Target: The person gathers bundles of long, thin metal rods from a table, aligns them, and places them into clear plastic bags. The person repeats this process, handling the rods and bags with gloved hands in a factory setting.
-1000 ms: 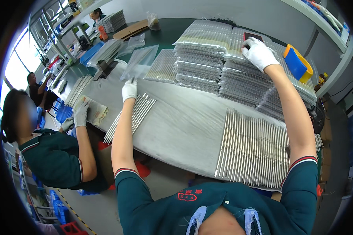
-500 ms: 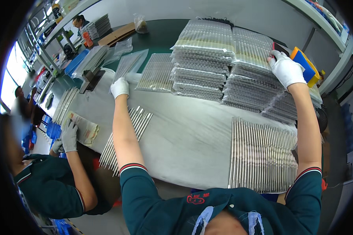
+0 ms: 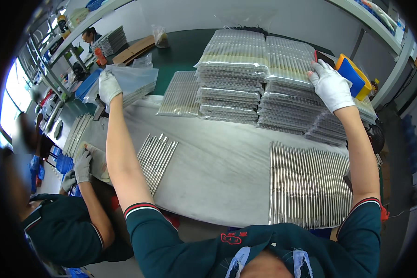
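Note:
My left hand [image 3: 110, 88], in a white glove, reaches far to the left. Its fingers close on the edge of a clear plastic bag [image 3: 136, 78] that lies over a pile of similar bags. My right hand [image 3: 331, 88], gloved too, rests with fingers stretched on the right end of the stacked bags of metal rods [image 3: 289, 62]. Close beside it is a blue and yellow box-like thing [image 3: 355, 78]. A wide row of bare metal rods [image 3: 308, 185] lies at the near right. A smaller group of rods [image 3: 158, 157] lies by my left forearm.
One flat bag of rods [image 3: 178, 95] leans beside a taller stack [image 3: 231, 69]. To the left, a co-worker's gloved hand [image 3: 83, 166] touches a cloth near more rods [image 3: 76, 134]. Shelf posts [image 3: 401, 69] rise at the right, with a black fan [image 3: 376, 139] below.
My left hand has moved left and away from me, and the plastic bag now spreads wide beside it. My right hand stays on the stack, fingers slightly more spread.

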`<state>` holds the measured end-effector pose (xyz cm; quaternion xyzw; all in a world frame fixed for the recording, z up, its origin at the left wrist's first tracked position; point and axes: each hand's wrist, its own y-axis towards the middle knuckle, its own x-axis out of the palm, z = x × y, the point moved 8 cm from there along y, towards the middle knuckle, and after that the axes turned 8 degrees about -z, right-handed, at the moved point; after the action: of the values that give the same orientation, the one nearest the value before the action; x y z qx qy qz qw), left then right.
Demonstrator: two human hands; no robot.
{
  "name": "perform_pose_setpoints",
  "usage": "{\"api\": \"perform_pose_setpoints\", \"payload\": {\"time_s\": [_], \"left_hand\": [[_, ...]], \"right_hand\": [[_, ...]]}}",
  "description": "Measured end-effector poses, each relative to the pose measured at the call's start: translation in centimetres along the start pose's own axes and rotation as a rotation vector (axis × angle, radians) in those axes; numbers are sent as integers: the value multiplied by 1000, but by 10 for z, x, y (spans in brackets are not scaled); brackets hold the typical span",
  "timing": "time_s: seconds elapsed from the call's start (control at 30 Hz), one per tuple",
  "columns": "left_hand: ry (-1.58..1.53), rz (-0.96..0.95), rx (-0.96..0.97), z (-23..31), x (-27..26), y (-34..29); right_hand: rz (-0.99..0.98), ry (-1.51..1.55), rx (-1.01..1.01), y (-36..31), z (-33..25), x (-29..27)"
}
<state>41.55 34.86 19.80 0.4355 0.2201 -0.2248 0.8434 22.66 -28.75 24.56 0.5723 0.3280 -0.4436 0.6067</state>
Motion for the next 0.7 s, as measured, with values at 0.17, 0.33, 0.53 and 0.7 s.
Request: {"api": "perform_pose_setpoints", "payload": {"time_s": [0.17, 0.33, 0.53, 0.7], "left_hand": [[35, 197, 250, 35, -107, 34], [123, 246, 525, 122, -232, 21], [-154, 67, 556, 244, -323, 7], [-360, 106, 772, 352, -374, -81]], "right_hand": [[437, 103, -343, -27, -35, -46], [-176, 981, -568, -76, -119, -61], [-1172, 1825, -686, -127, -239, -77], [-1935, 2558, -367, -98, -243, -140]]}}
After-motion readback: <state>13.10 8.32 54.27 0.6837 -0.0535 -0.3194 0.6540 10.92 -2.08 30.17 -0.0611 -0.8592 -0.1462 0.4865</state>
